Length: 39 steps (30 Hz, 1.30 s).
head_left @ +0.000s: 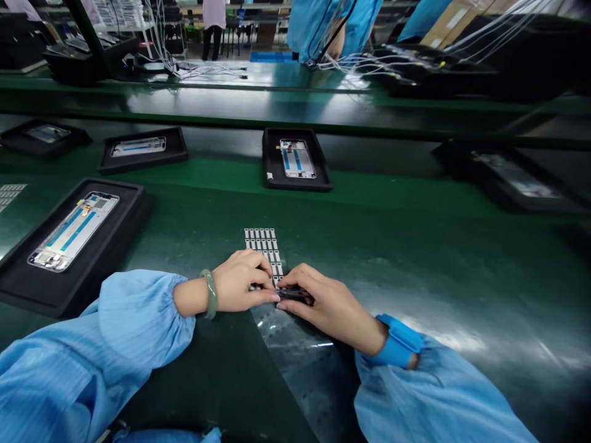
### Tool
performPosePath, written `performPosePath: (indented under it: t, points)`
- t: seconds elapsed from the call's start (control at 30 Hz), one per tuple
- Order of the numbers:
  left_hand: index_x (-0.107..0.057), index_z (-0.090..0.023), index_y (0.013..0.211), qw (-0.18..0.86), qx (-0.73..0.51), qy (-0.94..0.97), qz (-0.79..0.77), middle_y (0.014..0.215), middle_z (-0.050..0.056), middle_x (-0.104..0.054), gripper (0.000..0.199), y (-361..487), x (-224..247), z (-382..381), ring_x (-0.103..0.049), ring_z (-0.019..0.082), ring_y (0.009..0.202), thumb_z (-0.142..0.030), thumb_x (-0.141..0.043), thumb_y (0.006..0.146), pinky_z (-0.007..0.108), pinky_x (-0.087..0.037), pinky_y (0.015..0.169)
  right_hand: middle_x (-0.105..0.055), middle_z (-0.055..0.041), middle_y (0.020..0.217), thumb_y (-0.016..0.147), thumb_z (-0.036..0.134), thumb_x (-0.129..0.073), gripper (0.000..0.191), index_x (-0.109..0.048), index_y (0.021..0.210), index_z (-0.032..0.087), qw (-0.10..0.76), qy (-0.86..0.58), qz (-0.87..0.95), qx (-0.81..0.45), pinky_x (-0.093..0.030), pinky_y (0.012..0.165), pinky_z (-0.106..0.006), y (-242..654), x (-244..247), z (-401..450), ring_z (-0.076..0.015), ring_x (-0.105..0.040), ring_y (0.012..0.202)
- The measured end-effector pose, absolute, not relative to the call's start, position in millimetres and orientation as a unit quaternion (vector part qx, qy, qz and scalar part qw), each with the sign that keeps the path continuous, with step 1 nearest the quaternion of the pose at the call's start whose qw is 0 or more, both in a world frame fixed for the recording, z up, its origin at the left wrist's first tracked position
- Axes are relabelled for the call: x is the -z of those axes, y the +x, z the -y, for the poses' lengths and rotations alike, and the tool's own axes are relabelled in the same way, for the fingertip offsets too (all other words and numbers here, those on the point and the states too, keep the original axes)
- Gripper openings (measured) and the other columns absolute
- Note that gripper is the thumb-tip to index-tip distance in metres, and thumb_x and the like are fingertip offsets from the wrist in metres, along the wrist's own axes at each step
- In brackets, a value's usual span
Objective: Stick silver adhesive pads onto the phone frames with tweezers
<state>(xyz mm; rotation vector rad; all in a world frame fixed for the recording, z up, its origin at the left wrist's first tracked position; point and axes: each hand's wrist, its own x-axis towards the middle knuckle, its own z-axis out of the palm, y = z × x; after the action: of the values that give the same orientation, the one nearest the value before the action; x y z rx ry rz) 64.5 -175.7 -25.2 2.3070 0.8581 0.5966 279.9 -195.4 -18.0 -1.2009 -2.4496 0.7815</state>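
Note:
A sheet of small pale stickers (261, 240) in rows lies on the green work surface, its clear backing film (300, 363) running toward me. My left hand (244, 280), with a jade-like bangle at the wrist, rests over the near stickers. Its fingers are bent and closed toward the thumb, and what they pinch is hidden. My right hand (330, 304), a blue band round the wrist, closes thumb and fingers around a small black part (293, 295) whose kind I cannot make out. The fingertips of both hands almost meet at this part.
A black tray (28, 292) with a phone frame (74, 231) stands at left. More trays (272, 181) with phone frames sit along the back. Behind them runs a raised ledge (207, 101) with cables (203, 71). A person in blue (332, 31) stands beyond it.

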Motion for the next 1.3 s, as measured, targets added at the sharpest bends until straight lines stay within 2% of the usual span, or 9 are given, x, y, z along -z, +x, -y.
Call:
performPosePath:
  t: [0.2,0.43,0.53,0.67,0.8,0.87,0.93,1.1,1.3]
  points:
    - [-0.063,-0.017,0.071,0.284,-0.203,0.878,-0.329,0.094,0.004,-0.059,0.021,65.3,22.0,176.7,-0.052,0.017,0.091,-0.031,-0.058,0.085,0.032,-0.038,0.083,-0.059,-0.0011,0.094,0.08,0.037,-0.064,0.024,-0.055,0.097,0.023,0.111,-0.448,0.853,-0.242,-0.046,0.063,-0.026,278.8,15.2,195.7,-0.0154,-0.061,0.079]
    - [-0.063,-0.018,0.083,0.269,-0.194,0.872,-0.359,0.093,0.003,-0.057,0.009,67.0,20.7,177.9,-0.05,0.018,0.092,-0.026,-0.058,0.084,0.033,-0.038,0.084,-0.057,-0.002,0.099,0.078,0.041,-0.065,0.032,-0.053,0.101,0.022,0.077,-0.469,0.85,-0.227,-0.047,0.062,-0.028,279.9,12.0,198.2,-0.0175,-0.061,0.082]
    - [-0.063,-0.02,0.091,0.266,-0.184,0.876,-0.358,0.094,0.003,-0.057,0.009,66.5,20.3,177.2,-0.049,0.018,0.093,-0.023,-0.058,0.085,0.034,-0.038,0.085,-0.058,-0.0018,0.097,0.077,0.042,-0.065,0.034,-0.052,0.102,0.022,0.087,-0.469,0.849,-0.227,-0.048,0.065,-0.03,280.9,13.3,197.8,-0.018,-0.061,0.084]
    - [-0.065,-0.02,0.09,0.26,-0.188,0.88,-0.351,0.094,0.003,-0.057,0.01,66.9,20.6,176.9,-0.049,0.018,0.094,-0.022,-0.056,0.086,0.034,-0.037,0.086,-0.058,-0.0029,0.096,0.077,0.044,-0.065,0.036,-0.053,0.103,0.022,0.138,-0.461,0.846,-0.228,-0.049,0.063,-0.029,286.6,11.6,197.1,-0.0161,-0.06,0.077]
    - [-0.066,-0.02,0.087,0.253,-0.197,0.88,-0.351,0.094,0.004,-0.057,0.011,68.8,22.1,177.5,-0.049,0.018,0.093,-0.024,-0.056,0.087,0.035,-0.037,0.085,-0.058,-0.0035,0.088,0.082,0.033,-0.063,0.018,-0.057,0.095,0.021,0.247,-0.388,0.854,-0.245,-0.048,0.062,-0.025,295.7,3.9,203.6,-0.014,-0.058,0.075]
    - [-0.066,-0.021,0.087,0.252,-0.199,0.88,-0.349,0.094,0.003,-0.057,0.01,69.5,22.9,177.7,-0.049,0.018,0.094,-0.025,-0.057,0.086,0.035,-0.037,0.086,-0.059,-0.0032,0.086,0.083,0.026,-0.061,0.009,-0.059,0.091,0.022,0.264,-0.346,0.86,-0.266,-0.048,0.064,-0.024,297.5,2.1,210.3,-0.0134,-0.059,0.077]
    - [-0.066,-0.021,0.087,0.251,-0.199,0.881,-0.35,0.094,0.003,-0.057,0.009,69.5,23.1,177.7,-0.049,0.018,0.094,-0.024,-0.058,0.086,0.035,-0.037,0.086,-0.061,-0.0034,0.091,0.084,0.022,-0.058,0.009,-0.062,0.092,0.023,0.236,-0.329,0.872,-0.274,-0.048,0.065,-0.023,296.6,3.5,217.5,-0.013,-0.061,0.08]
    - [-0.066,-0.021,0.087,0.256,-0.188,0.879,-0.355,0.094,0.003,-0.057,0.01,67.3,20.6,177.6,-0.049,0.018,0.093,-0.023,-0.056,0.086,0.034,-0.038,0.086,-0.06,-0.0043,0.112,0.084,0.017,-0.052,0.024,-0.063,0.103,0.027,0.154,-0.354,0.897,-0.217,-0.05,0.066,-0.026,291.5,14.4,227.3,-0.0164,-0.063,0.09]
    - [-0.065,-0.02,0.093,0.243,-0.197,0.884,-0.348,0.098,0.005,-0.057,0.025,65.7,21.8,178.7,-0.051,0.02,0.096,-0.043,-0.059,0.083,0.037,-0.038,0.088,-0.063,-0.0047,0.098,0.084,0.014,-0.049,0.024,-0.065,0.098,0.024,0.164,-0.333,0.899,-0.234,-0.049,0.062,-0.024,290.9,16.1,227.2,-0.015,-0.063,0.083]
